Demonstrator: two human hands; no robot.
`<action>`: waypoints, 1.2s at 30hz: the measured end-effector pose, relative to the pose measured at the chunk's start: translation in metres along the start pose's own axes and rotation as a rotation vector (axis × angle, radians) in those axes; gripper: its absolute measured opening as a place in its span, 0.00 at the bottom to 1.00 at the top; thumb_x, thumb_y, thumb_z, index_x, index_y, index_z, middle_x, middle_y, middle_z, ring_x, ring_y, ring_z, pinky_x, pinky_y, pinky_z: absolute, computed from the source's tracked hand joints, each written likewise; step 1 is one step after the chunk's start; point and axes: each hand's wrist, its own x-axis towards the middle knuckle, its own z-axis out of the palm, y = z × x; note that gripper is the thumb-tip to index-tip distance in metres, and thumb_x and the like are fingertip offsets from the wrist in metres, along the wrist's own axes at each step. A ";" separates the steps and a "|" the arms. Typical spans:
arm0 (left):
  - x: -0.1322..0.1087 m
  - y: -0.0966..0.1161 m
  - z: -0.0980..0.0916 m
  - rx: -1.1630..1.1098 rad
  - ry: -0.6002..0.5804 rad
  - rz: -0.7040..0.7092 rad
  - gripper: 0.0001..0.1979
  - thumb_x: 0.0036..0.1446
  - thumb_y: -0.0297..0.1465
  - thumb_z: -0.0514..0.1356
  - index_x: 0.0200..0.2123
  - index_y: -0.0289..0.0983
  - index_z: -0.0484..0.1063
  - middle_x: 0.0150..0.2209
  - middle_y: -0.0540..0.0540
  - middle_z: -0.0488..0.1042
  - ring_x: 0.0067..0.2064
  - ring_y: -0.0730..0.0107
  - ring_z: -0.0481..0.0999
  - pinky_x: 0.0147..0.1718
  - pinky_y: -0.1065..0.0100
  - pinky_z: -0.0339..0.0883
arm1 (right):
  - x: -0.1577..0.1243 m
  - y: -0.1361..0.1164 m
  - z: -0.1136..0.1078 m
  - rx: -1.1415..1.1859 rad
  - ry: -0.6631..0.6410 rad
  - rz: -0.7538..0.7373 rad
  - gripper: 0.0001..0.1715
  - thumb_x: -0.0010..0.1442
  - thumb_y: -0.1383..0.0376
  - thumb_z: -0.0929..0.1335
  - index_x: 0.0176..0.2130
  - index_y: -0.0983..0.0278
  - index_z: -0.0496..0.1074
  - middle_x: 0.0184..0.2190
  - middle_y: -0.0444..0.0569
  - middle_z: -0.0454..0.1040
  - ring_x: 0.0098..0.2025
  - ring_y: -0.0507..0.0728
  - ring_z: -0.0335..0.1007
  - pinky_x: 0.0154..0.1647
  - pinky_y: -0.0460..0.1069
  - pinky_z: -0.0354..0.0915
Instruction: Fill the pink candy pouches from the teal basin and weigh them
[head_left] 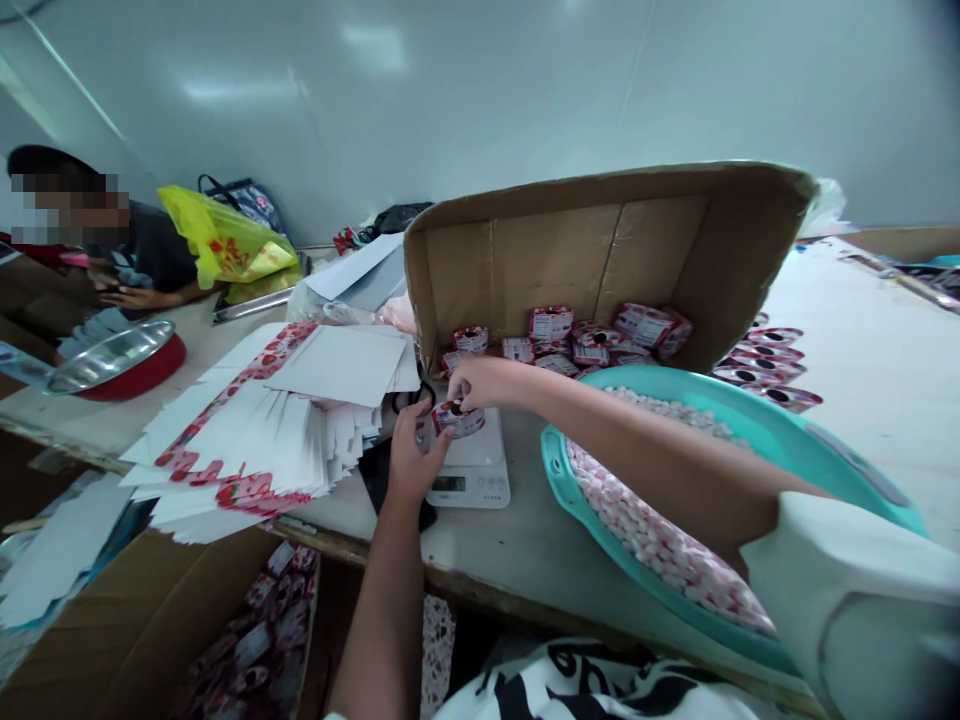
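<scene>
A kitchen scale [480,488], white with a small display, lies on the table in front of me. Over its plate is a small pink-and-red printed carton [466,428] with a dark opening. My left hand [416,450] holds the carton from the left, thumb and forefinger curved round it. Fingers pinched together, my right hand [480,385] is at the top of the same carton; whatever they grip is hidden. Under my right forearm stands a turquoise basin [559,450] holding many small pink-and-white candies [652,530].
A large cardboard box [555,240] on its side holds several cartons. Flat printed card sheets [262,430] pile up at left. More cartons stand right of the basin. Farther left are a red-sided metal pan [127,365], a yellow bag [225,240] and another person [142,250]. Below, a box holds cartons.
</scene>
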 end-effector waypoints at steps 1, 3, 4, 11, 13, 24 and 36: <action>0.000 0.000 0.000 0.007 0.011 0.005 0.24 0.58 0.38 0.64 0.55 0.36 0.67 0.50 0.37 0.73 0.51 0.60 0.74 0.46 0.60 0.73 | -0.002 -0.001 0.000 0.007 0.001 -0.004 0.19 0.55 0.72 0.71 0.47 0.64 0.81 0.36 0.46 0.80 0.34 0.51 0.73 0.28 0.41 0.59; 0.001 0.000 0.000 0.023 0.030 0.018 0.23 0.59 0.37 0.63 0.55 0.36 0.67 0.50 0.37 0.73 0.51 0.60 0.75 0.45 0.61 0.73 | -0.006 -0.001 -0.001 0.020 0.007 -0.015 0.18 0.56 0.72 0.70 0.46 0.64 0.81 0.35 0.44 0.80 0.34 0.51 0.73 0.28 0.41 0.59; 0.001 0.000 -0.001 0.032 0.039 0.027 0.22 0.59 0.37 0.63 0.55 0.36 0.67 0.50 0.37 0.73 0.50 0.61 0.75 0.44 0.62 0.73 | -0.009 -0.001 -0.002 0.023 0.015 -0.018 0.17 0.57 0.73 0.69 0.46 0.63 0.81 0.35 0.44 0.80 0.34 0.50 0.73 0.28 0.41 0.59; -0.005 0.020 -0.010 0.155 0.094 0.156 0.08 0.61 0.35 0.60 0.38 0.36 0.73 0.32 0.46 0.73 0.35 0.69 0.74 0.37 0.66 0.71 | -0.033 0.007 -0.009 -0.058 0.198 -0.054 0.20 0.57 0.76 0.65 0.45 0.64 0.80 0.44 0.49 0.79 0.44 0.56 0.74 0.40 0.45 0.63; -0.013 0.032 -0.008 0.197 0.037 0.217 0.08 0.61 0.35 0.60 0.33 0.36 0.73 0.27 0.48 0.71 0.30 0.71 0.72 0.34 0.67 0.69 | -0.051 0.012 -0.011 -0.100 0.242 -0.085 0.19 0.59 0.75 0.64 0.44 0.65 0.80 0.47 0.52 0.77 0.48 0.60 0.72 0.47 0.48 0.63; -0.032 0.059 0.026 0.381 -0.373 0.284 0.13 0.59 0.32 0.63 0.48 0.37 0.78 0.40 0.41 0.78 0.42 0.57 0.75 0.42 0.56 0.72 | -0.218 0.126 0.002 -0.025 0.383 0.204 0.18 0.64 0.58 0.63 0.46 0.61 0.78 0.45 0.55 0.78 0.44 0.62 0.75 0.43 0.53 0.69; -0.024 0.058 0.034 0.231 -0.286 0.433 0.10 0.59 0.21 0.59 0.41 0.37 0.77 0.37 0.46 0.81 0.38 0.64 0.77 0.41 0.60 0.73 | -0.253 0.123 0.061 0.162 0.152 0.403 0.48 0.46 0.52 0.76 0.64 0.56 0.66 0.64 0.55 0.60 0.64 0.73 0.58 0.62 0.61 0.61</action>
